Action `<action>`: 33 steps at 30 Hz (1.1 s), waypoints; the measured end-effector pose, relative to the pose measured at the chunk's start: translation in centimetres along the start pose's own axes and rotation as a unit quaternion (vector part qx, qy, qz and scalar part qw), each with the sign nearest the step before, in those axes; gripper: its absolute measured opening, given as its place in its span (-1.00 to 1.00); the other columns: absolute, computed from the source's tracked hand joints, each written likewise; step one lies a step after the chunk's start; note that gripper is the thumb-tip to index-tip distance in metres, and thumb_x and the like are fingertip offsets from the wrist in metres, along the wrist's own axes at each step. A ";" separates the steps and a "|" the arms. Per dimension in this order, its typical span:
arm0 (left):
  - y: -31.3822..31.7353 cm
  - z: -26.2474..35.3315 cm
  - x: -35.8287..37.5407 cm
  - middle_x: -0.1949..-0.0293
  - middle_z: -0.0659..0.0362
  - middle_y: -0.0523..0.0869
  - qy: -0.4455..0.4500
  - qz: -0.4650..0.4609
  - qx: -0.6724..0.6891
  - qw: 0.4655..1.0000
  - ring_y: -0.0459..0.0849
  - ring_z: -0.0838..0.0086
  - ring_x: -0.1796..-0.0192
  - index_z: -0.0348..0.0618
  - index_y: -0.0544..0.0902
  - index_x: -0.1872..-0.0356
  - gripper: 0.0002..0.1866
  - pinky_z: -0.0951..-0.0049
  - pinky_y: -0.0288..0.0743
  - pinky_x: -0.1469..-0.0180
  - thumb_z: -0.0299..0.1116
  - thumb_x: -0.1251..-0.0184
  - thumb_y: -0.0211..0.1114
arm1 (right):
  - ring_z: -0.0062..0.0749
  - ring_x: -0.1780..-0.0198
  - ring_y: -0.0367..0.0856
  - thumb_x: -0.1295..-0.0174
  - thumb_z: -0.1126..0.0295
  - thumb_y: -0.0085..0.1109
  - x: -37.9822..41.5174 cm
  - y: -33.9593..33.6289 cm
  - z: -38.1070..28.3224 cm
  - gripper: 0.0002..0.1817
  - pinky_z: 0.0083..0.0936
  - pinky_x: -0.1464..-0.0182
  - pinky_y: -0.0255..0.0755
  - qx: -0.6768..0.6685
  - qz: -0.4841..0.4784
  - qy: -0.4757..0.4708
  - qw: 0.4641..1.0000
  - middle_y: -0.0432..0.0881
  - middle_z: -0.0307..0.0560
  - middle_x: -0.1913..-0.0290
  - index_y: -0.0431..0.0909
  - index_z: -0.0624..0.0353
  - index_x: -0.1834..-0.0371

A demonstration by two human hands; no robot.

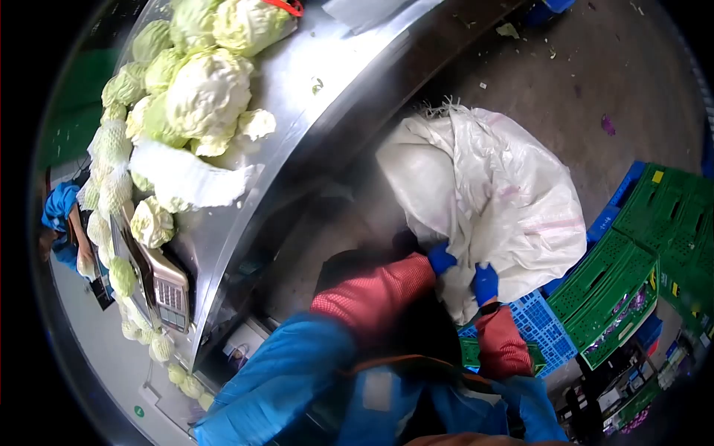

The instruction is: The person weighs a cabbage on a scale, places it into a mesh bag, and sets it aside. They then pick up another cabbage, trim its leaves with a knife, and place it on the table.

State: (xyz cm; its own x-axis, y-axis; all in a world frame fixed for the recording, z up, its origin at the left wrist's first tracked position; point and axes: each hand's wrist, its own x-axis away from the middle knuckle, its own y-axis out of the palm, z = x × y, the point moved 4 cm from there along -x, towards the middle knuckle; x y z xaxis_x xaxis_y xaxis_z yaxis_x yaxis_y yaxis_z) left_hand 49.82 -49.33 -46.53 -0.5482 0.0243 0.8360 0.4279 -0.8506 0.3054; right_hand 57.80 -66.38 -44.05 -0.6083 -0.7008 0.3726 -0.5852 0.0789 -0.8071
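A large white woven sack (491,193) lies on the floor beside a steel table. Both my hands wear blue gloves below red sleeves. My left hand (441,259) grips the sack's lower edge, with its fingers closed on the fabric. Just to its right, my right hand (485,283) holds the same bunched edge. The sack looks full, and its contents are hidden. My blue apron (297,379) fills the bottom of the view.
Several cabbage heads (208,93) and loose leaves are piled on the steel table (297,111). A weighing scale (167,286) sits beside them. Green crates (639,260) and a blue crate (539,320) are stacked on the right. Another person in blue (61,223) is at the far left.
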 end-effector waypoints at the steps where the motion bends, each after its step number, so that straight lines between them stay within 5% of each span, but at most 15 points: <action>1: 1.2 0.4 0.9 -0.05 0.06 0.63 -0.001 -0.024 -0.010 1.000 0.60 0.31 -0.04 -0.17 0.48 -0.22 -0.46 0.42 0.44 -0.13 -0.06 -0.35 0.25 | 0.08 0.19 0.63 -0.20 0.43 0.07 0.7 -1.7 -3.4 -0.71 -0.26 0.10 0.52 -0.021 0.080 -0.070 0.994 0.63 0.24 0.16 0.55 0.39 0.07; 4: 2.9 2.2 4.1 0.01 0.09 0.68 -0.011 -0.174 0.236 0.956 0.64 0.34 0.02 -0.16 0.52 -0.19 -0.48 0.44 0.48 -0.08 -0.05 -0.34 0.26 | -0.03 0.17 0.65 -0.20 0.46 0.08 2.7 -5.2 -6.8 -0.67 -0.28 0.13 0.52 -0.054 0.036 -0.023 0.998 0.64 0.18 0.19 0.52 0.37 -0.02; 5: 3.1 3.3 5.5 0.01 0.10 0.68 -0.019 -0.220 0.407 0.886 0.64 0.36 0.01 -0.17 0.49 -0.22 -0.45 0.47 0.48 -0.08 -0.04 -0.33 0.27 | -0.03 0.16 0.65 -0.19 0.46 0.09 3.5 -7.0 -8.9 -0.65 -0.27 0.14 0.52 -0.066 0.011 -0.026 0.997 0.65 0.17 0.18 0.52 0.36 -0.03; 6: 2.7 2.7 5.6 -0.11 0.07 0.61 -0.004 -0.180 0.284 0.942 0.56 0.37 -0.11 -0.19 0.46 -0.25 -0.36 0.45 0.38 -0.21 0.08 -0.33 0.24 | -0.03 0.26 0.65 -0.18 0.36 0.14 3.5 -10.4 -13.8 -0.69 -0.25 0.24 0.51 -0.267 -0.049 0.073 0.960 0.65 0.15 0.30 0.54 0.31 0.06; 7: 2.5 -0.1 4.4 -0.11 0.05 0.61 -0.046 -0.163 0.172 0.970 0.54 0.37 -0.15 -0.24 0.45 -0.27 -0.30 0.40 0.35 -0.25 0.09 -0.28 0.28 | 0.01 0.40 0.62 -0.22 0.28 0.13 4.5 -10.8 -15.8 -0.76 -0.20 0.36 0.46 -0.034 -0.071 -0.051 0.996 0.62 0.14 0.43 0.54 0.22 0.18; 9: 2.5 -1.8 4.3 -0.01 0.03 0.66 0.011 -0.075 -0.131 0.988 0.57 0.37 -0.10 -0.28 0.50 -0.22 -0.30 0.38 0.40 -0.19 0.05 -0.20 0.36 | 0.05 0.51 0.56 -0.23 0.19 0.15 6.7 -10.3 -18.7 -0.74 -0.12 0.41 0.42 -0.050 0.016 -0.119 0.991 0.58 0.16 0.52 0.52 0.19 0.25; 12: 0.9 -0.3 10.8 0.16 0.02 0.71 0.079 0.019 -0.113 0.990 0.65 0.33 0.10 -0.30 0.62 -0.04 -0.50 0.33 0.51 0.02 -0.16 -0.14 0.38 | 0.00 0.44 0.57 -0.23 0.19 0.18 9.9 -10.3 -19.6 -0.74 -0.15 0.39 0.41 -0.093 -0.022 -0.042 0.995 0.60 0.12 0.45 0.54 0.15 0.21; 15: -1.9 -1.9 16.1 0.23 0.01 0.71 0.150 0.131 -0.041 0.979 0.67 0.29 0.22 -0.29 0.62 -0.01 -0.56 0.31 0.54 0.13 -0.27 -0.12 0.33 | -0.06 0.35 0.56 -0.23 0.22 0.20 12.3 -13.5 -24.2 -0.74 -0.21 0.35 0.41 -0.062 -0.056 -0.200 0.976 0.59 0.09 0.35 0.55 0.16 0.17; 16: -3.5 -2.8 18.1 0.22 0.00 0.72 0.168 0.151 -0.004 0.974 0.68 0.28 0.20 -0.29 0.61 -0.04 -0.54 0.32 0.54 0.12 -0.27 -0.12 0.32 | -0.11 0.28 0.54 -0.23 0.27 0.22 13.4 -15.8 -27.6 -0.70 -0.27 0.29 0.40 -0.013 0.048 -0.353 0.934 0.56 0.04 0.29 0.57 0.18 0.04; 17: -5.0 -3.7 20.0 0.21 0.00 0.72 0.186 0.171 0.035 0.967 0.68 0.27 0.19 -0.28 0.59 -0.07 -0.52 0.33 0.54 0.10 -0.27 -0.12 0.31 | -0.10 0.28 0.51 -0.21 0.32 0.25 13.6 -16.4 -29.2 -0.60 -0.26 0.23 0.40 0.008 -0.007 -0.265 0.964 0.54 0.04 0.31 0.54 0.20 -0.10; 19: -6.6 -5.6 25.1 0.24 -0.06 0.75 0.187 0.271 0.065 0.942 0.74 0.24 0.22 -0.31 0.68 0.12 -0.62 0.28 0.57 0.17 -0.30 -0.03 0.31 | -0.22 0.31 0.49 -0.18 0.39 0.30 14.5 -18.3 -31.7 -0.52 -0.40 0.23 0.39 -0.010 0.085 -0.317 0.944 0.47 0.00 0.35 0.50 0.24 -0.19; 23: -5.8 -9.9 32.6 0.07 -0.06 0.72 0.169 0.274 0.148 0.935 0.69 0.27 0.02 -0.31 0.64 -0.01 -0.57 0.30 0.53 -0.06 -0.33 -0.09 0.32 | -0.28 0.33 0.45 -0.20 0.30 0.30 14.8 -18.5 -30.6 -0.49 -0.39 0.25 0.37 0.021 0.006 -0.287 0.958 0.45 -0.02 0.37 0.49 0.24 -0.21; 26: -4.5 -16.1 35.8 -0.07 -0.03 0.66 0.270 0.228 0.432 0.830 0.65 0.26 -0.08 -0.38 0.54 -0.16 -0.46 0.31 0.48 -0.18 -0.27 -0.18 0.31 | -0.23 0.40 0.43 -0.21 0.30 0.29 15.6 -17.0 -29.3 -0.53 -0.32 0.30 0.35 0.024 -0.054 -0.304 0.951 0.42 -0.03 0.44 0.52 0.30 -0.14; 29: -1.9 -23.0 38.4 -0.03 0.01 0.67 0.208 0.269 0.458 0.821 0.66 0.28 -0.01 -0.32 0.54 -0.17 -0.54 0.29 0.49 -0.16 -0.24 -0.32 0.19 | -0.22 0.40 0.44 -0.24 0.32 0.25 16.7 -15.6 -29.2 -0.57 -0.31 0.28 0.36 0.006 -0.128 -0.339 0.932 0.43 -0.03 0.44 0.53 0.31 -0.12; 33: 2.7 -34.4 35.7 -0.06 0.01 0.63 0.300 0.298 0.571 0.704 0.61 0.26 -0.06 -0.25 0.47 -0.22 -0.54 0.30 0.47 -0.17 -0.20 -0.41 0.15 | -0.17 0.40 0.47 -0.27 0.30 0.21 18.7 -15.5 -30.0 -0.61 -0.29 0.27 0.38 0.006 -0.170 -0.434 0.885 0.45 -0.01 0.47 0.54 0.28 -0.11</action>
State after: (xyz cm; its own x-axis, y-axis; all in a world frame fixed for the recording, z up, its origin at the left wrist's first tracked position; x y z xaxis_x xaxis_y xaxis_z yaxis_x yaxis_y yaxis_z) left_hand 6.70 -68.89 -31.58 -0.0846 -0.6764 0.7317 0.8208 0.3691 0.4360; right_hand 39.40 -59.49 -10.86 0.2455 -0.9635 0.1067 -0.6467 -0.2448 -0.7224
